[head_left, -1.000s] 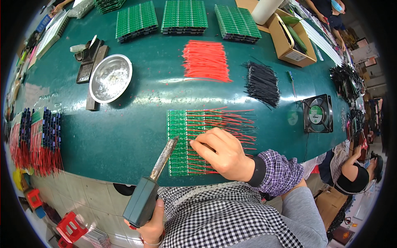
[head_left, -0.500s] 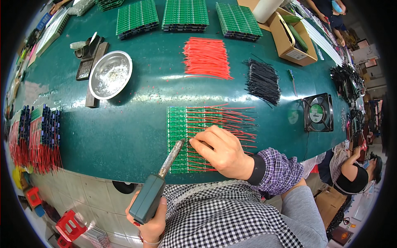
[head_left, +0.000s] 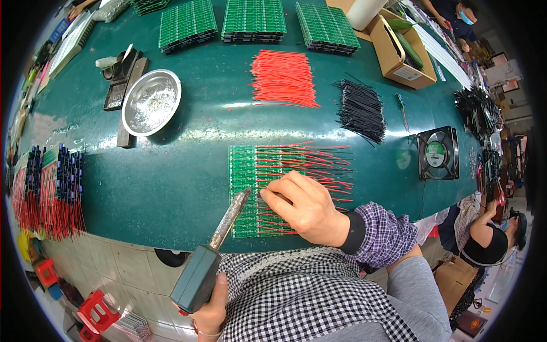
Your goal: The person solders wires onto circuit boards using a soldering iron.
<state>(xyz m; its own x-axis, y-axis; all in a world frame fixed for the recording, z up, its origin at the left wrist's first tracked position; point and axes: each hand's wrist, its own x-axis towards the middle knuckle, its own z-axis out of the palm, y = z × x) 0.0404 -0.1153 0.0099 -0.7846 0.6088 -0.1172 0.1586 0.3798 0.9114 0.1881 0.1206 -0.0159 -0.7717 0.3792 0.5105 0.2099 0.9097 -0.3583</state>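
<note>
My left hand (head_left: 212, 310) is wrapped round the dark green handle of a soldering iron (head_left: 196, 279). Its long metal barrel slants up to the right, and the tip is over the green circuit board panel (head_left: 242, 162), just left of my right fingertips. My right hand (head_left: 307, 208) rests over the panel's right part, thumb and forefinger pinched on a thin wire, mostly hidden by the fingers. Rows of red wires (head_left: 327, 162) stick out rightward from the panel, some with dark ends, and run under my hand.
Beyond the panel lie a red wire bundle (head_left: 283, 80) and a black wire bundle (head_left: 362, 111). Stacked boards (head_left: 253, 20) line the back. A metal bowl (head_left: 152, 102) is at left, a small fan (head_left: 437, 153) at right, wired boards (head_left: 48, 191) at far left.
The soldering iron has shifted a little to the left with my left hand, its tip drawing away from my right fingertips. My right hand keeps its pinch in nearly the same place.
</note>
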